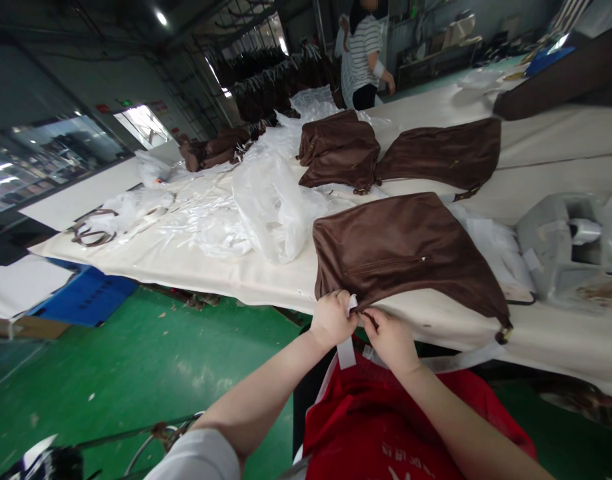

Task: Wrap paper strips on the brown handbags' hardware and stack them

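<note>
A brown leather bag (pixel 386 240) with a zip across its side lies flat at the table's near edge. At its near left corner, my left hand (pixel 332 320) is closed around a white strip (pixel 346 352), whose loose end hangs below the fingers. Close beside it, my right hand (pixel 393 341) pinches the dark end of the bag's corner, partly hidden by the fingers. Another pale strip (pixel 466 359) runs from under my right hand to the metal fitting (pixel 504 333) at the bag's right corner.
More brown bags (pixel 446 155) lie farther back on the cream-covered table (pixel 266 293). Clear plastic wrapping (pixel 271 207) is heaped to the left. A grey tape dispenser-like holder (pixel 561 247) stands at the right. Beyond the table is a person in a striped top (pixel 367 57).
</note>
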### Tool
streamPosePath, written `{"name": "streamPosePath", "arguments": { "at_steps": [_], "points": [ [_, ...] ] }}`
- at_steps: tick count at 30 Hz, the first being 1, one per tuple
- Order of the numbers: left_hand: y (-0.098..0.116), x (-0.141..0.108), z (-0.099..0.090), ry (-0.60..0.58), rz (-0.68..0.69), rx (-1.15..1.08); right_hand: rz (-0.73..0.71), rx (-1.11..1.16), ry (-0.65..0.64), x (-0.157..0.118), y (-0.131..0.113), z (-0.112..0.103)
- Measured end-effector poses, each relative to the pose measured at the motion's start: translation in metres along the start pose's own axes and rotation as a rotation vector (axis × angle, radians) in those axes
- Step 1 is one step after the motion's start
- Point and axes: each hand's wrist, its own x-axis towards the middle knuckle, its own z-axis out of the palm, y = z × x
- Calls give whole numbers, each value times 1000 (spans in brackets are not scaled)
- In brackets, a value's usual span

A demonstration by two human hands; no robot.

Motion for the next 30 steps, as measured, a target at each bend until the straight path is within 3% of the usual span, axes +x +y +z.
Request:
{"name": "streamPosePath", "arguments": {
  "at_steps": [2,5,7,12,18,24,30],
  "points": [
    [4,0,1,28,-13,14,70,58,-2,1,-3,1],
    [5,5,-4,-38,112,-10,108,70,-13,0,-3,0],
    [3,13,-11,-110,184,-38,69,23,1,-2,-1,0],
    [9,37,-22,-221,199,66,-27,-139,11,-10,-1,4],
    [25,47,-26,-299,489,145,-52,-211,-48,-12,-9,-3],
    [15,67,-46,-224,452,58,-141,-186,-87,-7,-25,-5],
    [-3,67,-35,-236,387,27,-182,-199,-160,-1,-20,-8]
  ]
}}
